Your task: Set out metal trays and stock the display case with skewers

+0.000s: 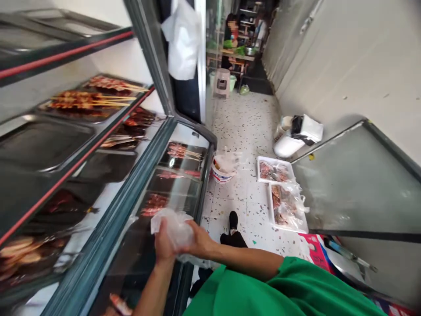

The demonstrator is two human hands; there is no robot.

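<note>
Both of my hands grip a crumpled, translucent plastic bag (176,226) in front of a glass-fronted display case. My left hand (164,243) is closed on its left side, and my right hand (199,241) has its fingers wrapped round the right side. Part of the bag hangs below my right wrist. Whether anything is inside it I cannot tell. Behind the glass, close to my hands, lie skewers of red meat (154,204). Skewers of pale pink meat (179,150) sit farther up.
Trays of browned skewers (77,100) fill the case's shelves at left. A bucket with plastic in it (223,166) stands on the speckled floor. Two white foam trays of bagged food (271,206) lie at right. Far back, a person (232,33) is behind a table of greens.
</note>
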